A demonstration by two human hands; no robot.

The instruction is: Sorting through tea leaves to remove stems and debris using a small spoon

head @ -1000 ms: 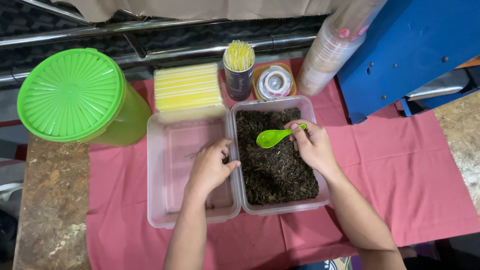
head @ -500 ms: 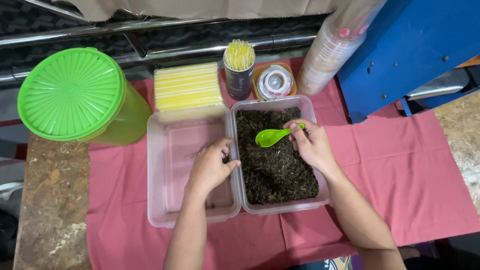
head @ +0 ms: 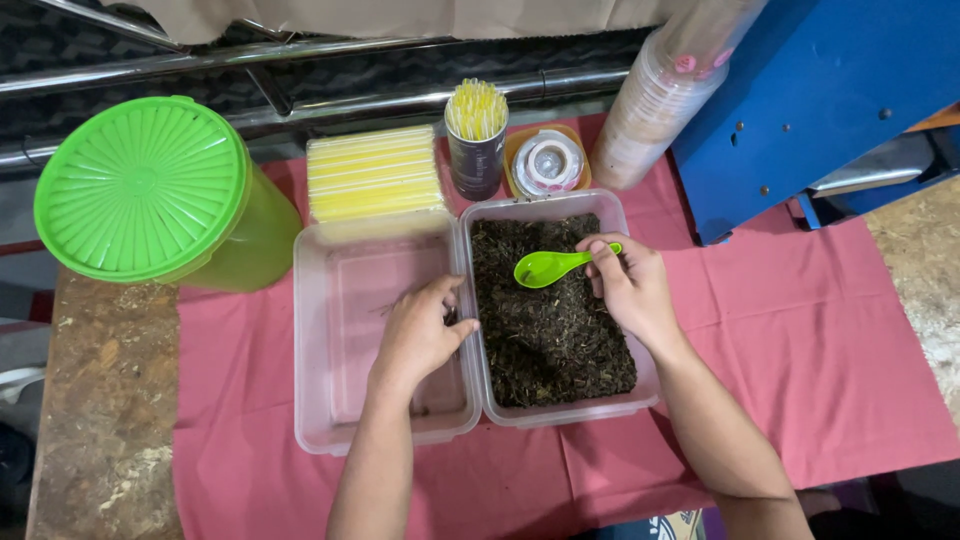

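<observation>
Two hands work: the right hand (head: 628, 290) pinches a green spoon (head: 548, 267) over the tea box (head: 545, 305); the left hand (head: 420, 335) curls closed on the box's left rim.

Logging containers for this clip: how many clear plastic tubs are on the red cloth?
2, side by side: empty tub under the left hand; tea tub under the right hand.

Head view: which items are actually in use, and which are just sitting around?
In use:
- right hand holding green spoon
- tub of dark dried leaves
- left hand on the rim between it and the empty clear tub

Lying about:
- green lidded canister
- yellow straws
- cup stack
- tape roll
</observation>
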